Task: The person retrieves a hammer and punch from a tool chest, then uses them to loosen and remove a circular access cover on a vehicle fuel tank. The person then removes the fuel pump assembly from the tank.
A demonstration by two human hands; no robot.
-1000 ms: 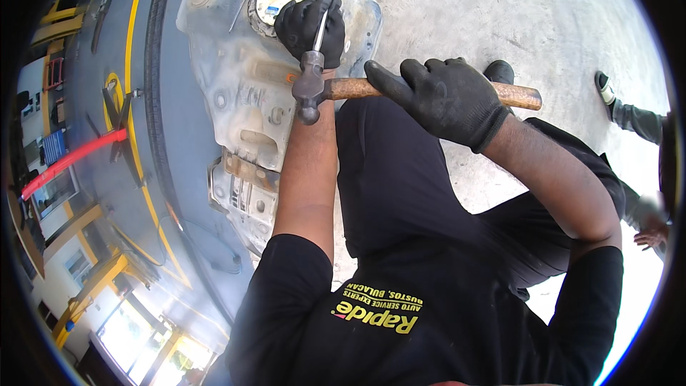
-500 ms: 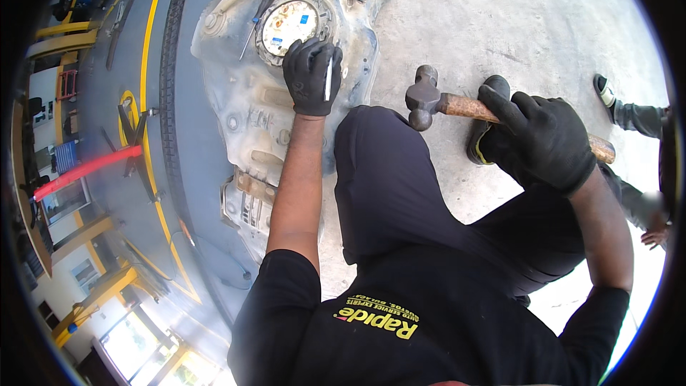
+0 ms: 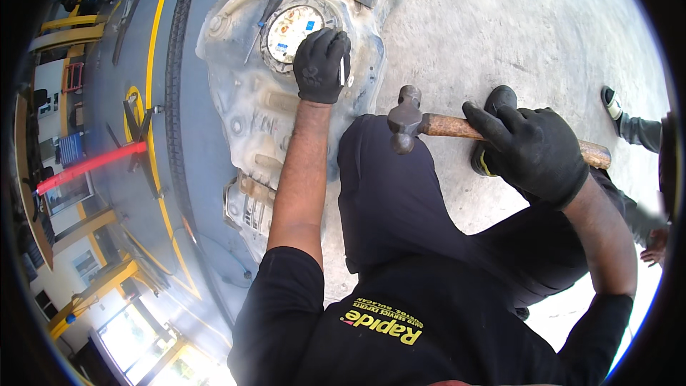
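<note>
My left hand [image 3: 321, 64], in a black glove, is closed around a slim silver metal tool [image 3: 342, 73], most of it hidden by the fingers. It rests at the near right rim of a round cover [image 3: 291, 28] with rusty stains and blue labels, set in a dusty translucent fuel tank [image 3: 250, 78]. Beside that cover, on its left, lies a screwdriver [image 3: 270, 8] with a dark and blue handle. A ball-peen hammer [image 3: 405, 120] is gripped by its wooden handle in my gloved right hand [image 3: 539, 146]; its head hangs over my bent knee, apart from the tank.
The tank lies on a concrete floor [image 3: 486, 28]. To the left are a dark floor with yellow lines [image 3: 152, 50], a red bar [image 3: 93, 166] and yellow lift parts [image 3: 100, 293]. At the far right another person's foot [image 3: 612, 103] and hand [image 3: 654, 246] show.
The hammer has swung left and nearer to me, its head now lower over my knee. My left hand keeps its hold at the cover's rim, with the tool turned slightly. The view has shifted a little.
</note>
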